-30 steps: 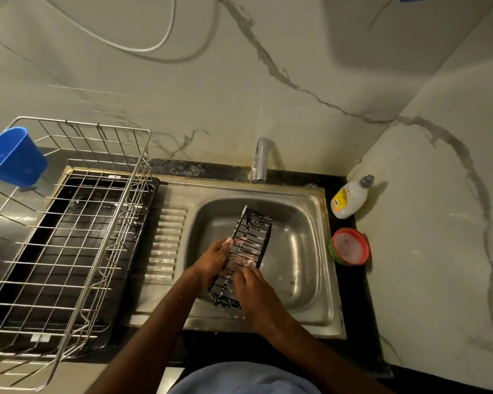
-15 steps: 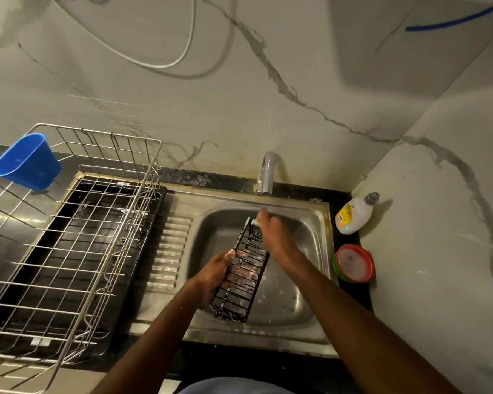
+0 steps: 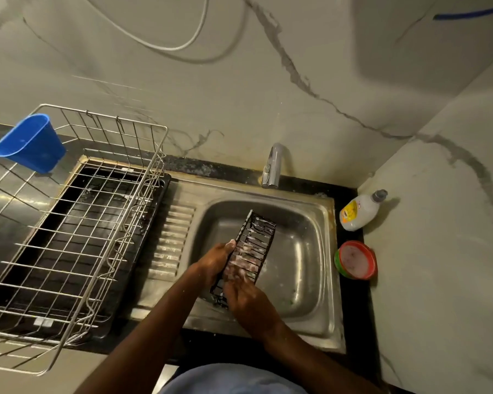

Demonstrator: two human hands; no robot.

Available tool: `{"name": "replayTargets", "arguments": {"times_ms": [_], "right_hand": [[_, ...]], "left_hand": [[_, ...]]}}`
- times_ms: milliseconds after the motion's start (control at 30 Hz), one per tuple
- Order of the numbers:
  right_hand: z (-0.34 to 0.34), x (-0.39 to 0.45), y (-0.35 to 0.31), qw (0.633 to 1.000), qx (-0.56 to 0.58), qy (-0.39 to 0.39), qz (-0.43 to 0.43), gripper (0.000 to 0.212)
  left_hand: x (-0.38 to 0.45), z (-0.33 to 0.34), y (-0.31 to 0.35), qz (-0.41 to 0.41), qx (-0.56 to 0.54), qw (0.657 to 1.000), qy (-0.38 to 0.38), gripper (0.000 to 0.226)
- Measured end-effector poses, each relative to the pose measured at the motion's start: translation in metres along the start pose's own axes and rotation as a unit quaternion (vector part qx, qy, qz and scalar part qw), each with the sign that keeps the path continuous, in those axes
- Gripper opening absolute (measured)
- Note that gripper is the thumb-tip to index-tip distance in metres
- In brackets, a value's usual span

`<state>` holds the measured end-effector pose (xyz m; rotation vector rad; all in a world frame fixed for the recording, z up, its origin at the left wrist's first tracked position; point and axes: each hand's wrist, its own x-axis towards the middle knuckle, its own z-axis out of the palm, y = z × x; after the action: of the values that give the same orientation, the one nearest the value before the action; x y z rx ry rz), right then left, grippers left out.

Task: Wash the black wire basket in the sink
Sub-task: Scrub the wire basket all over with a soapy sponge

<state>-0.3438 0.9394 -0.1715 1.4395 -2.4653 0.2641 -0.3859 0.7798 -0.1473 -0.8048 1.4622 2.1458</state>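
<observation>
Over sink (image 3: 310,211), soapy black wire basket (image 3: 254,245), between both hands' fingers (image 3: 234,282)

right hand (image 3: 246,298) back at black wire basket (image 3: 249,253) near end

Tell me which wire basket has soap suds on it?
The black wire basket over the sink, held by both hands; the large silver dish rack on the left shows none.

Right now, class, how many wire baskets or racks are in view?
2: the black wire basket held over the sink, and the silver wire rack on the counter left of it.
</observation>
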Motion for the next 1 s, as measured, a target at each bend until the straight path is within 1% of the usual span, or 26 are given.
{"name": "replayTargets", "arguments": {"times_ms": [133,200,267,333,367,400,433,467,500,533,567,600,633,700,767,800,900,967,1000], "right_hand": [[-0.010,-0.020,0.013,0.995,0.006,0.025,-0.096,0.026],[-0.018,-0.030,0.027,0.989,0.016,0.025,-0.144,0.023],[-0.026,-0.039,0.044,0.987,0.021,0.022,-0.155,0.022],[-0.036,-0.044,0.065,0.990,0.019,0.014,-0.141,0.026],[-0.042,-0.043,0.075,0.992,0.036,0.007,-0.119,0.028],[-0.047,-0.038,0.083,0.995,0.066,0.001,-0.073,0.027],[-0.053,-0.029,0.090,0.995,0.101,0.004,-0.001,0.024],[-0.056,-0.017,0.095,0.985,0.144,0.019,0.098,0.022],[-0.059,0.000,0.100,0.959,0.191,0.039,0.208,0.022],[-0.061,0.019,0.105,0.922,0.232,0.057,0.303,0.021],[-0.062,0.038,0.112,0.883,0.269,0.075,0.376,0.023],[-0.060,0.054,0.121,0.857,0.282,0.087,0.424,0.025],[-0.058,0.067,0.129,0.837,0.286,0.087,0.458,0.027],[-0.052,0.084,0.141,0.816,0.290,0.063,0.496,0.031],[-0.047,0.090,0.147,0.812,0.280,0.039,0.511,0.034],[-0.045,0.091,0.147,0.818,0.270,0.037,0.506,0.032],[-0.032,0.097,0.144,0.859,0.198,0.032,0.471,0.025],[-0.018,0.098,0.137,0.880,0.181,0.004,0.439,0.025],[-0.009,0.096,0.131,0.896,0.182,-0.025,0.405,0.027]], "left_hand": [[0.000,-0.003,-0.004,0.015,0.075,0.997,-0.009,0.050],[0.002,-0.002,-0.008,0.011,0.093,0.996,-0.001,0.051],[0.002,-0.001,-0.008,0.007,0.099,0.995,0.012,0.052],[0.004,-0.004,-0.005,0.009,0.098,0.995,0.024,0.049],[0.004,-0.007,-0.003,0.010,0.096,0.995,0.027,0.047],[0.004,-0.009,-0.001,0.011,0.090,0.996,0.027,0.046],[0.005,-0.011,-0.001,0.010,0.084,0.996,0.027,0.045],[0.004,-0.012,0.000,0.009,0.080,0.997,0.022,0.046],[0.004,-0.011,0.000,0.008,0.078,0.997,0.015,0.046],[0.003,-0.010,0.000,0.009,0.075,0.997,0.008,0.046],[0.003,-0.007,-0.001,0.010,0.073,0.997,0.004,0.046],[0.002,-0.004,-0.001,0.010,0.070,0.997,0.002,0.047],[0.001,-0.003,-0.002,0.011,0.069,0.998,0.003,0.047],[-0.002,-0.001,-0.002,0.015,0.070,0.997,0.008,0.046],[-0.005,-0.001,0.000,0.020,0.077,0.997,0.016,0.045],[-0.007,-0.001,0.001,0.022,0.079,0.996,0.021,0.045],[-0.010,0.004,0.002,0.028,0.063,0.997,0.021,0.043],[-0.011,0.006,0.001,0.034,0.055,0.998,0.017,0.043],[-0.012,0.008,0.001,0.037,0.053,0.998,0.018,0.043]]}}
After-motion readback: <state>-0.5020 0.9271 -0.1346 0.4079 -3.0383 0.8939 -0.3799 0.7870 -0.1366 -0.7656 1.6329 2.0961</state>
